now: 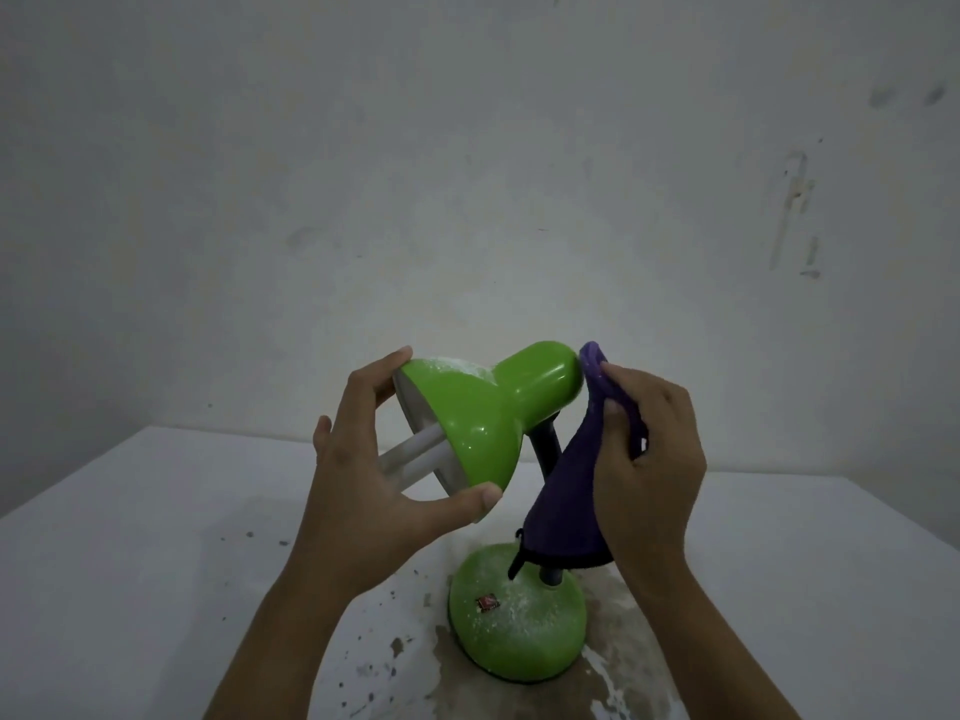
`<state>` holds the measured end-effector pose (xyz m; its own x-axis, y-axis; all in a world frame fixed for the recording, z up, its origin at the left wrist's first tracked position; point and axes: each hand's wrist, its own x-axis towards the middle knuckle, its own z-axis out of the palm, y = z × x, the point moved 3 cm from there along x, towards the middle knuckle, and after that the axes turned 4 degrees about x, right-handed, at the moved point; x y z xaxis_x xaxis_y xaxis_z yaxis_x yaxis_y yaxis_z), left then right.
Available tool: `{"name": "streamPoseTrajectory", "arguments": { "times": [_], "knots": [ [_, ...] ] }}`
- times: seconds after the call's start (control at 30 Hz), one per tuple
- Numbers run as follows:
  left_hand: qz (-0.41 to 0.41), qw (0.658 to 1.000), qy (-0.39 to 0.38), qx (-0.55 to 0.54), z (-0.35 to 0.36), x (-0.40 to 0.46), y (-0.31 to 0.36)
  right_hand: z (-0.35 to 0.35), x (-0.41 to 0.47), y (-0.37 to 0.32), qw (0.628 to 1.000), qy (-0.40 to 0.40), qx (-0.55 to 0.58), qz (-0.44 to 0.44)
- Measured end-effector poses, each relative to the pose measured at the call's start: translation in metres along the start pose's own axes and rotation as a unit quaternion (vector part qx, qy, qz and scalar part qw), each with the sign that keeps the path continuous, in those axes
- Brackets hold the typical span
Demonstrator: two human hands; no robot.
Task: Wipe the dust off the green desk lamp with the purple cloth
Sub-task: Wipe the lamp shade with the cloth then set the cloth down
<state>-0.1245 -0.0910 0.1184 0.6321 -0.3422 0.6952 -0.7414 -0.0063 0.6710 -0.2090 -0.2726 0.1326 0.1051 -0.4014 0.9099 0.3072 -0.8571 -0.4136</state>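
Head view | green desk lamp stands on counter | left hand fingers clamped on lamp's shade rim | right hand fingers pinch purple cloth against lamp's shade top

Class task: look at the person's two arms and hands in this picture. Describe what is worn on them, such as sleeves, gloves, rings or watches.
Nothing is worn that shows. The left hand and right hand are bare, with no gloves, and no rings or watch are visible. Both forearms are uncovered down to the bottom edge of the picture, so no sleeve shows. The fingernails are short and unpainted.
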Motion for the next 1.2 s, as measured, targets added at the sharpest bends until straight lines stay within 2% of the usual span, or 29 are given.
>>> {"name": "streamPoseTrajectory", "arguments": {
  "times": [0.1, 0.2, 0.6, 0.8, 0.97, 1.1, 1.2],
  "knots": [
    [0.003, 1.000, 0.000, 0.001, 0.000, 0.000, 0.001, 0.001, -0.013, -0.018, 0.987, -0.018, -0.031, -0.157],
    [0.010, 1.000, -0.001, 0.003, 0.001, -0.001, 0.002, 0.012, -0.021, -0.028, 0.969, -0.074, -0.085, -0.219],
    [0.012, 1.000, 0.006, 0.005, -0.001, 0.000, 0.001, 0.034, 0.018, -0.040, 0.957, -0.130, -0.242, -0.088],
    [0.001, 1.000, -0.007, -0.027, 0.002, -0.001, 0.001, 0.033, 0.022, -0.035, 0.977, -0.115, -0.178, -0.021],
    [-0.002, 1.000, -0.006, -0.026, 0.000, -0.001, 0.000, 0.033, 0.023, -0.034, 0.974, -0.105, -0.199, -0.028],
    [-0.001, 1.000, -0.007, -0.026, 0.001, -0.001, 0.001, 0.031, 0.028, -0.026, 0.974, -0.108, -0.197, 0.002],
    [-0.001, 1.000, -0.005, -0.021, 0.000, -0.002, 0.001, 0.029, 0.028, -0.016, 0.988, -0.112, -0.093, 0.054]
  ]
}}
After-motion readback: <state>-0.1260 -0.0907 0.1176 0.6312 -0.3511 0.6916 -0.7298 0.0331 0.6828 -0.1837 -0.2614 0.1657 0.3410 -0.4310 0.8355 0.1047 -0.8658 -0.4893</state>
